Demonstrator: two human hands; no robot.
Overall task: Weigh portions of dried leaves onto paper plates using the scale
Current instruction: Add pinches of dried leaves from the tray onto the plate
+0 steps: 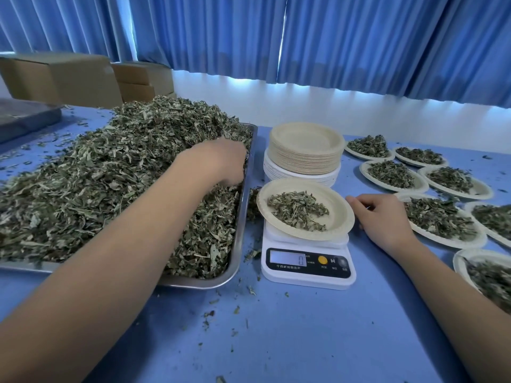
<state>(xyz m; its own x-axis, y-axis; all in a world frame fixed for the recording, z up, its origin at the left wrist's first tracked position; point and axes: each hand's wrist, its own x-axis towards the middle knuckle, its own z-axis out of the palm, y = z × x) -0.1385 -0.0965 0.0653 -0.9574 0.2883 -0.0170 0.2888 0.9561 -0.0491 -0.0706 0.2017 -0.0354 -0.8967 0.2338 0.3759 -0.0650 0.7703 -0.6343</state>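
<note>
White digital kitchen scale (307, 261) is sitting on the blue table (304, 341); using it as the reference. Round beige paper plate (305, 208) is sitting on the scale's platform, tilting slightly, and carrying a small pile of dried green leaves (297, 210). Display is showing what looks like a 0, though it's blurry. Left of the scale, a rectangular stainless steel tray (240, 225) is holding a big heap of loose dried leaves (116, 172), spilling past the tray's far edge. Left hand (221, 161) is reaching into that heap near the tray's right wall, fingers digging down into the leaves; they're buried, so can't tell whether they're gripping anything. Right hand (383, 217) is resting on the table just right of the scale, fingers curling loosely, holding nothing, fingertips (352, 201) just beside the plate rim; contact unclear. Behind the scale, a stack of empty paper plates (305, 150), beige ones on top of white ones. Right of the scale, filled plates of leaves (439, 217) are lying in rows. Leaf crumbs (235, 308) are scattering across the table in front of the tray.
</note>
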